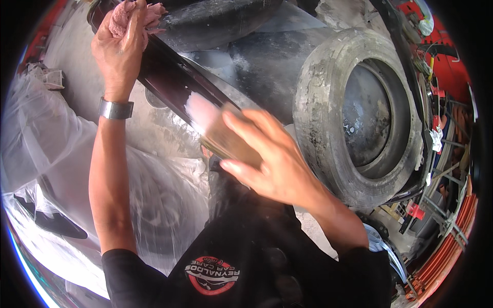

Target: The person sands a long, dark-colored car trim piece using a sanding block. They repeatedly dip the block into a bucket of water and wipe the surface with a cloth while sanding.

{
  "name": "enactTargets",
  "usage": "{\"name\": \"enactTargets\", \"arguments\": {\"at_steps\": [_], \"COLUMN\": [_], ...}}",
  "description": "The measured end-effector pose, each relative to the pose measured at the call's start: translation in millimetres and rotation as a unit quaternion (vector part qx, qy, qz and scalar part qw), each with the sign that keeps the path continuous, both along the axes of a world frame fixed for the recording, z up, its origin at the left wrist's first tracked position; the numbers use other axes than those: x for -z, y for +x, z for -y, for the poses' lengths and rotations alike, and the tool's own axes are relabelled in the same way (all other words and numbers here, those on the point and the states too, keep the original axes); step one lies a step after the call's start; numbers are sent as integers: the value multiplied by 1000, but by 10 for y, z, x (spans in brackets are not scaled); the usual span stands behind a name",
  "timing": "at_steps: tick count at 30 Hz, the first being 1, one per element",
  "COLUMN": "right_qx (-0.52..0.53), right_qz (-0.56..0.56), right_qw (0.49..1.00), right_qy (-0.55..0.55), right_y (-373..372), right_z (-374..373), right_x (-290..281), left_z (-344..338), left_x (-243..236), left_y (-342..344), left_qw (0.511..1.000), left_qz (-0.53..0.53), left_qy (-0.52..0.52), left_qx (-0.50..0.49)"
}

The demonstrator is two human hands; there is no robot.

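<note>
Right of plastic sheeting (46, 138), our left hand (119, 57) clutches a pink cloth (119, 19) at the upper end of a dark panel (163, 69), which slants down rightward to a pale patch (202, 110). There a blurred block (231, 138) sits clasped in our right hand (277, 167), apart from the left; beyond is a worn tyre (319, 118).

The cloth (119, 21) is dusty pink, the panel (167, 77) near-black with a maroon tinge, the patch (202, 110) on it pale pinkish white and the block (235, 139) blurred tan-brown, while the tyre (319, 118) is mottled grey, the plastic sheet (164, 208) milky white, and the shirt (159, 287) black with a red-and-white badge (212, 277).
</note>
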State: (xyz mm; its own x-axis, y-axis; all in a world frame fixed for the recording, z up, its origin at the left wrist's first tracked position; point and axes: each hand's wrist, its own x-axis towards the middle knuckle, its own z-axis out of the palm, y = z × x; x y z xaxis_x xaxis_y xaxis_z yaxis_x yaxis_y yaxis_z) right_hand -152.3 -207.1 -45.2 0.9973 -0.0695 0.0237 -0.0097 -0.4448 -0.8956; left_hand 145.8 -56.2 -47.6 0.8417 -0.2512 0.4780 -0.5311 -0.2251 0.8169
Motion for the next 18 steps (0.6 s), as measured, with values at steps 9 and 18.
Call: {"name": "enactTargets", "arguments": {"at_steps": [9, 18], "right_qx": [4, 29], "right_qz": [26, 11], "right_qw": [997, 997], "right_qy": [-78, -74], "right_y": [-264, -486], "right_z": [-26, -24], "right_x": [46, 41], "left_z": [-9, 21], "left_x": [68, -44], "left_y": [16, -81], "left_qw": [1000, 999], "left_qz": [9, -2], "left_qy": [-21, -39], "left_qx": [15, 20]}}
